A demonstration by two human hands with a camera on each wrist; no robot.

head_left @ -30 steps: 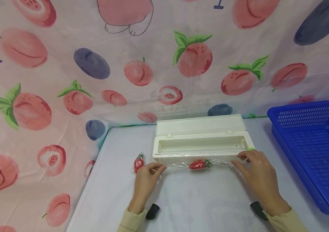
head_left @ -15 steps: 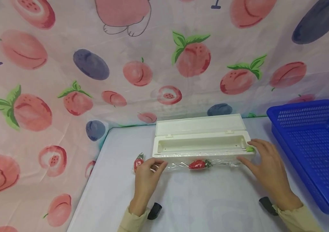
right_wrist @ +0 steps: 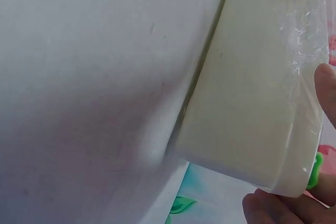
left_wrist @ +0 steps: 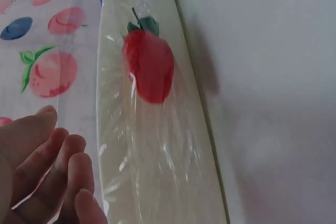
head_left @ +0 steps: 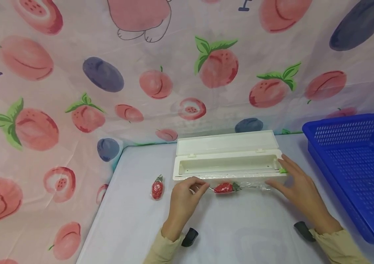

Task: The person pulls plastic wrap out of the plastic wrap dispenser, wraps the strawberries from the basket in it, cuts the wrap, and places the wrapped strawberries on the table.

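Note:
A white cling film dispenser [head_left: 230,165] lies lengthwise on the table, its hinged lid swung back and a green slider [head_left: 283,170] at its right end. Clear cling film [left_wrist: 163,156] hangs over its front wall. Against that wall a red strawberry-shaped piece with green leaves [head_left: 225,187] shows in the film. My left hand [head_left: 185,196] pinches the film just left of the strawberry, thumb and forefinger together. My right hand [head_left: 300,190] holds the dispenser's right end, thumb at the front and fingers by the slider; curled fingertips [right_wrist: 257,205] show at the end wall.
A second wrapped red strawberry [head_left: 157,187] lies left of the dispenser. At the right stands a large blue plastic basket [head_left: 332,183]. Fruit-printed cloth [head_left: 173,91] hangs behind the white tabletop [head_left: 233,227].
My left hand has moved right, close to the strawberry, uncovering the second one. My right hand has shifted slightly right and spread its thumb and fingers apart. The dispenser has stayed in place.

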